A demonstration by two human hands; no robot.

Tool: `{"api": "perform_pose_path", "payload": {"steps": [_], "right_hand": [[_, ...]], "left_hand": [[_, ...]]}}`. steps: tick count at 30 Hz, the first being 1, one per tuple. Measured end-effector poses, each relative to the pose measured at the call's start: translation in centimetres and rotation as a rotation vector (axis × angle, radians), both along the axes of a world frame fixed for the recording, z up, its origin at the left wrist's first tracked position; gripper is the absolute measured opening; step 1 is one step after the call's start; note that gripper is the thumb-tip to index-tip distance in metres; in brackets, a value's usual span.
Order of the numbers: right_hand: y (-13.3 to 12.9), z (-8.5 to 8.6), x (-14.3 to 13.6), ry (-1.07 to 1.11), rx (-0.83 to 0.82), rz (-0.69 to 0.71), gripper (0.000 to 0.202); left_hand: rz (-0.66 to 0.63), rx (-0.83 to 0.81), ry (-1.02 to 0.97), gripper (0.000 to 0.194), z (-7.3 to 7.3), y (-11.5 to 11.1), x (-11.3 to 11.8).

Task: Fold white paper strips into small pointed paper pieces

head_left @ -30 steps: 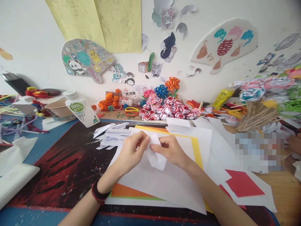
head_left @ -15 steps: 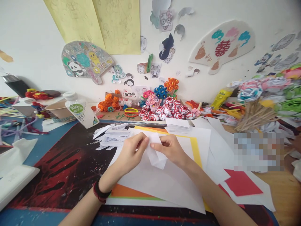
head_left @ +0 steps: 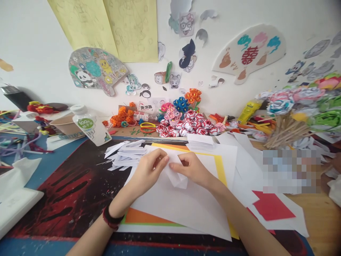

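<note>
A small folded piece of white paper [head_left: 178, 178] is held up between my two hands, over a stack of larger sheets. My left hand [head_left: 151, 170] pinches its left edge between thumb and fingers; a dark band circles that wrist. On the other side, my right hand [head_left: 192, 168] grips the paper with the thumb in front and the fingers curled behind. Beneath lies a large white sheet [head_left: 183, 213], with yellow and orange sheets showing at its edges. Left of my left hand rests a pile of folded white paper strips [head_left: 128, 154].
A stack of small white paper pieces [head_left: 200, 142] lies behind my hands. Red-and-white paper flowers [head_left: 190, 124] crowd the back by the wall. A white bottle [head_left: 90, 126] and a paper cup [head_left: 65, 125] stand at the left. Red paper [head_left: 273, 205] lies at the right.
The folded paper has tilted slightly, its lower end now a little higher. Both hands keep their pinch, and the whole view has shifted a touch.
</note>
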State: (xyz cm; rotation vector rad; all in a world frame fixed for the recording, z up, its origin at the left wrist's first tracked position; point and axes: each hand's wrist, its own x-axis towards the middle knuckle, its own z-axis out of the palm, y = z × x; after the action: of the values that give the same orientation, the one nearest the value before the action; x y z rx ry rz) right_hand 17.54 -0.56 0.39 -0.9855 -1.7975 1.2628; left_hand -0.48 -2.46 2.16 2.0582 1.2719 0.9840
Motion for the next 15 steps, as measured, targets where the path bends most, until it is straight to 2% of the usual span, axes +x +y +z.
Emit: {"api": "perform_pose_path", "payload": {"steps": [3, 7, 10, 11, 15], "right_hand": [[0.02, 0.22, 0.02, -0.063, 0.067, -0.008, 0.04], [0.24, 0.52, 0.16, 0.037, -0.007, -0.083, 0.02], [0.47, 0.51, 0.3, 0.178, -0.105, -0.219, 0.048], [0.5, 0.47, 0.27, 0.204, -0.146, -0.223, 0.053], [0.38, 0.11, -0.24, 0.24, -0.287, -0.045, 0.046]], "left_hand": [[-0.01, 0.006, -0.031, 0.016, 0.06, 0.17, -0.24], [0.058, -0.073, -0.237, 0.016, -0.26, 0.54, -0.54], [0.125, -0.145, -0.456, 0.02, -0.41, 0.73, -0.63], [0.149, -0.163, -0.514, 0.021, -0.46, 0.74, -0.59], [0.194, -0.23, -0.622, 0.025, -0.86, 0.55, 0.03]]}}
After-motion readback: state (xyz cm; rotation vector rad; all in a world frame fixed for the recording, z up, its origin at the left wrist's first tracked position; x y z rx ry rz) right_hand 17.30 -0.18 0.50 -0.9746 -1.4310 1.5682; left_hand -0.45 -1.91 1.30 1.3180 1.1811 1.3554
